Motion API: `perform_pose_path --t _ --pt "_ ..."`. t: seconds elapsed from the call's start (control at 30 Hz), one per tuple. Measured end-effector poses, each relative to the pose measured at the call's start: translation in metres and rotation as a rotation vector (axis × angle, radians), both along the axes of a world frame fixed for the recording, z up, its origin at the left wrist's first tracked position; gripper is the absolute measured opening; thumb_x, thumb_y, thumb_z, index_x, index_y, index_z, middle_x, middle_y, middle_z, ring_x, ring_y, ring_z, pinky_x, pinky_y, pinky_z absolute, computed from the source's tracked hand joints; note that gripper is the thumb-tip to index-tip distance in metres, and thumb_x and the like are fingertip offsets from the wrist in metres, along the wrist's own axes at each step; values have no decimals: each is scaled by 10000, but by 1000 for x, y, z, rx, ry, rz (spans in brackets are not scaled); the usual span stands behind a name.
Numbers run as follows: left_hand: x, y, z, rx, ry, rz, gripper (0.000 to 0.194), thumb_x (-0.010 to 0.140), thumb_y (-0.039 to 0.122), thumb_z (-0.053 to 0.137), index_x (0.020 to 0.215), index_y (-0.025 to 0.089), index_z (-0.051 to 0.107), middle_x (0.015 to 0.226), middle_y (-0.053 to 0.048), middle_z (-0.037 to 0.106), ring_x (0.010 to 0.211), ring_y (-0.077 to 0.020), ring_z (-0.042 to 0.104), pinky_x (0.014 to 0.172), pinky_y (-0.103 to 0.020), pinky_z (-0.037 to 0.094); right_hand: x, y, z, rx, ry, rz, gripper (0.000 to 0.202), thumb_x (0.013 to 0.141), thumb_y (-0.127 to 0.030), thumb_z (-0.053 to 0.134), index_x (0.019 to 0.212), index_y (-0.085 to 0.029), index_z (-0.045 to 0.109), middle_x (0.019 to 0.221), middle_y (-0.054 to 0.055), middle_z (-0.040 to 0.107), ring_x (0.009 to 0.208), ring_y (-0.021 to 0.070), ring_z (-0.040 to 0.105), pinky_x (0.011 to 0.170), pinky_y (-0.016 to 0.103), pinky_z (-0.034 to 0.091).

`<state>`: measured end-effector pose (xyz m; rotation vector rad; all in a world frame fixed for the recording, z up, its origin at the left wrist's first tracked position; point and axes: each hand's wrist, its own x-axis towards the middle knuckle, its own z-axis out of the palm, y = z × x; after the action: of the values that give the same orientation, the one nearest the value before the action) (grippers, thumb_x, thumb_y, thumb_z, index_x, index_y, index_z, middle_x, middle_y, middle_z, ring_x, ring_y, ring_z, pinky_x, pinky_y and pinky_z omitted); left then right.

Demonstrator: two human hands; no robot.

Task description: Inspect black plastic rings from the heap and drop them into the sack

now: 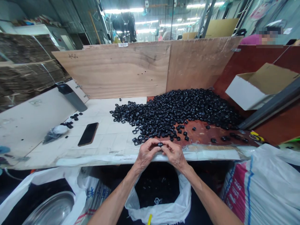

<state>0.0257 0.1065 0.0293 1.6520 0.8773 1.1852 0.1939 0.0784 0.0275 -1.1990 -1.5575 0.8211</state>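
Between the fingertips of both hands is one small black ring-like part (pixel 160 144), held at the table's front edge. My left hand (pixel 148 152) pinches it from the left, and my right hand (pixel 173 153) pinches it from the right. Just beyond the hands spreads a large heap of similar black parts (pixel 182 106), with loose ones scattered at its near side. Below the hands hangs an open white sack (pixel 159 215) with a dark inside and a few small pieces in it.
A phone (pixel 88 134) and a small plastic bag (pixel 55 133) lie on the left tabletop. Wooden boards (pixel 122 72) wall the back. An open carton (pixel 250 87) is at right, above a full white sack (pixel 274 187). A metal basin (pixel 51 209) sits lower left. A person is at upper right.
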Motion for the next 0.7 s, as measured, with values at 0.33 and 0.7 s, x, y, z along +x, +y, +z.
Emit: perform_pose_path --t 0.33,0.7 --pt "0 0 0 -37 -18 31 136 833 252 687 943 174 699 959 -55 691 910 -192 653 864 -313 521 0 1 -3 166 -190 -102 267 955 -362 525 848 -194 702 687 23 625 607 148 568 625 254 484" --pt "0 1 0 -67 -35 18 133 830 231 684 950 175 695 965 -50 689 904 -185 653 845 -298 522 5 -3 3 113 -101 -79 136 887 -309 614 847 -194 674 742 17 627 628 152 572 632 266 486"
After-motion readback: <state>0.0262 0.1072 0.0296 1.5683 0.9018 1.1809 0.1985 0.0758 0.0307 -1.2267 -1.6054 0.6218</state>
